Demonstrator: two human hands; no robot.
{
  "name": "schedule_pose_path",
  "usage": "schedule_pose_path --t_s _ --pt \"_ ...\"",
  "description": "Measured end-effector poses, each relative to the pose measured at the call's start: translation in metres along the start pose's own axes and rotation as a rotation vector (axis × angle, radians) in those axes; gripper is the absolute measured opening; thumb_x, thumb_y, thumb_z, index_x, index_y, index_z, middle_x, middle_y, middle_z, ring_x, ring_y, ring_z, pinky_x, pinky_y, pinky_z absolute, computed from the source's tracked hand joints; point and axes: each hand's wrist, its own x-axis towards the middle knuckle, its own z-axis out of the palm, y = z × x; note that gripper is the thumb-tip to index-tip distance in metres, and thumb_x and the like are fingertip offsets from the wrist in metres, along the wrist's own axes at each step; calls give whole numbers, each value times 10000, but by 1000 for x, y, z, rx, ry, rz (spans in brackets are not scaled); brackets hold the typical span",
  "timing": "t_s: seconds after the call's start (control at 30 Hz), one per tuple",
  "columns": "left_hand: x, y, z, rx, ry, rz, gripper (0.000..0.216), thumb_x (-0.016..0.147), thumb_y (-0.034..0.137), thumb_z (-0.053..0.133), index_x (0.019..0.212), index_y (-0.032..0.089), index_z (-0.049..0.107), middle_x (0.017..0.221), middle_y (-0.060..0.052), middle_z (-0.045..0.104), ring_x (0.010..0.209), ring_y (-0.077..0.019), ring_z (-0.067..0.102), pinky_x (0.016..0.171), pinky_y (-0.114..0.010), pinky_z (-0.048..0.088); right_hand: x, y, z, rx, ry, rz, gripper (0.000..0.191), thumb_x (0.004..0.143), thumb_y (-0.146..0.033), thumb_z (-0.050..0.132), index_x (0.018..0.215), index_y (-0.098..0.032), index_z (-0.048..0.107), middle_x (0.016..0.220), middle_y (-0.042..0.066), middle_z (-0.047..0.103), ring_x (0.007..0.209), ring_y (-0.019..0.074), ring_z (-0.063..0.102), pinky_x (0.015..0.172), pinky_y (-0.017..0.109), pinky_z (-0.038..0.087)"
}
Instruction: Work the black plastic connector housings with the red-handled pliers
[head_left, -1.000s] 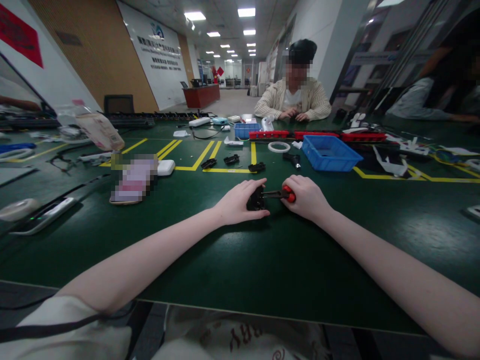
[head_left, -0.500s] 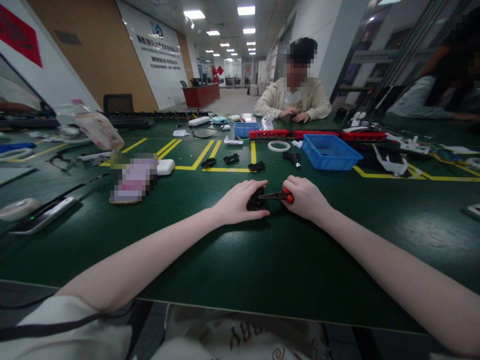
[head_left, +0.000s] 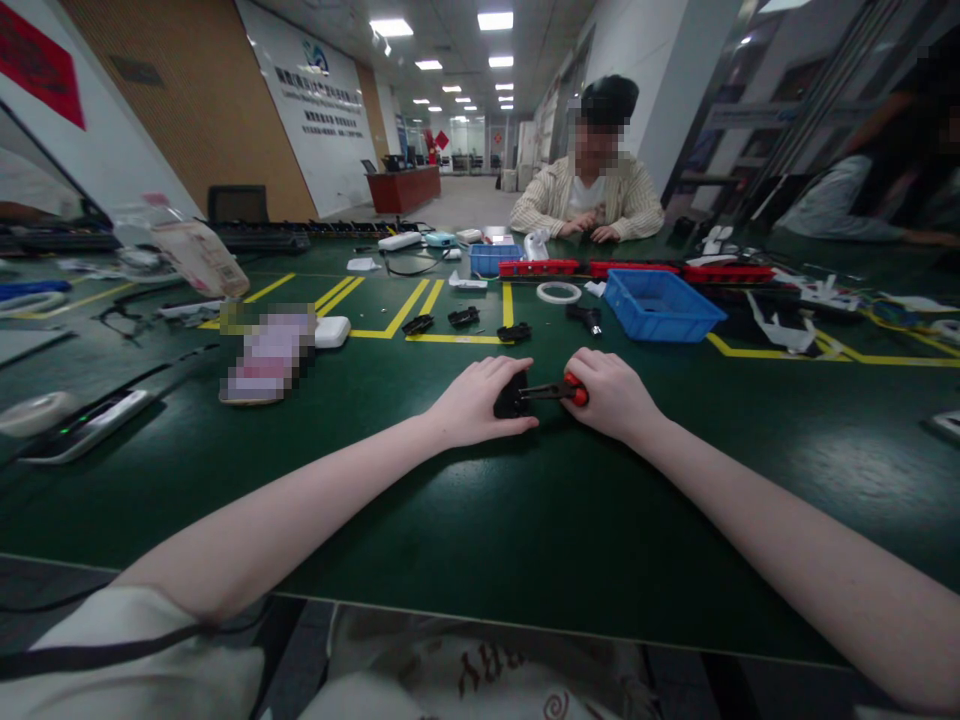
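My left hand (head_left: 484,402) grips a small black part (head_left: 510,397) between the thumb and the fingers, just above the green table (head_left: 420,520). My right hand (head_left: 611,393) is closed around the red handles of needle-nose pliers (head_left: 551,391). The pliers' jaws point left and reach the black part; whether they pinch anything on it is too small to tell. Beyond my hands, several similar black parts lie on the table, among them one (head_left: 514,332) near the yellow tape line. Farther right is a dark tool-like object (head_left: 585,318) whose kind I cannot make out.
A blue bin (head_left: 664,318) stands beyond my right hand, with a white tape roll (head_left: 558,292) to its left. At left are a phone (head_left: 271,355), a white case (head_left: 332,332), a tilted bottle (head_left: 199,250) and a power strip (head_left: 90,428). Across the table sits a person (head_left: 589,195).
My hands and the pliers stay almost in place; the jaws and the black part shift only slightly. The person across has raised one hand a little.
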Motion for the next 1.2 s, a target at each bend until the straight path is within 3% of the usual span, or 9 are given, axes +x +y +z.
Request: schedule_pose_path --t_s 0.5,1.0,1.2 --pt "0 -1 -2 -28 -38 -19 689 818 523 633 1361 154 423 1256 -124 569 1123 -274 541 938 -420 444 1 -2 -2 -1 -57 13 34 764 -184 535 794 -170 529 881 100 579 757 205 516 694 308 381" --pt "0 -1 -3 -67 -69 -81 654 804 558 626 1295 139 523 1068 -104 639 966 -255 589 829 -395 486 1 -4 -4 0 -72 -5 28 770 -188 529 787 -167 538 871 104 577 744 204 507 684 311 374" --pt "-2 -3 -1 -69 3 7 659 770 477 697 1308 167 476 1163 -110 585 1050 -254 559 895 -401 486 1 -4 -5 -1 -80 10 25 765 -181 532 786 -168 535 865 106 589 737 205 511 682 313 380"
